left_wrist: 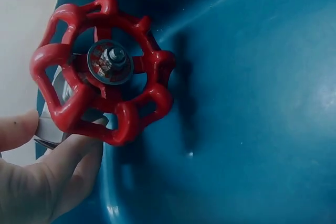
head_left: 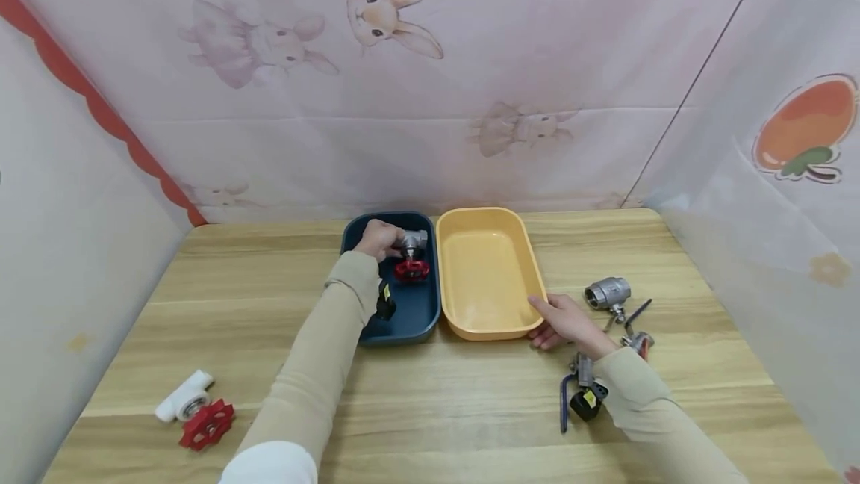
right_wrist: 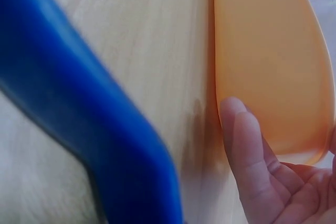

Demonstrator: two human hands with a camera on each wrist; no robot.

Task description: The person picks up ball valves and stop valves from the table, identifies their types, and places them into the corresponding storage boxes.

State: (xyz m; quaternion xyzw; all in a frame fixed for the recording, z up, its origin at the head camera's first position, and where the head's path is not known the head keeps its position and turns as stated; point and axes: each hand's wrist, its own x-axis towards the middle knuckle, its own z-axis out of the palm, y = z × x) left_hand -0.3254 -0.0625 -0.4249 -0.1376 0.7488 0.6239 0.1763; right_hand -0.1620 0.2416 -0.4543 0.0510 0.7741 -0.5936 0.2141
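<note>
In the head view my left hand grips the metal body of a gate valve with a red handwheel, inside the dark blue tray. The left wrist view shows my thumb and fingers around the metal body behind the red handwheel. A black part with a yellow label lies in the same tray, half hidden by the sleeve. My right hand holds the yellow tray at its near right corner, thumb over the rim and fingers against the outer wall.
Right of the yellow tray lie a metal ball valve, a blue-handled lever, a black piece with yellow label and other valves, partly under the right forearm. A white valve with red handwheel lies front left. Fabric walls enclose the table.
</note>
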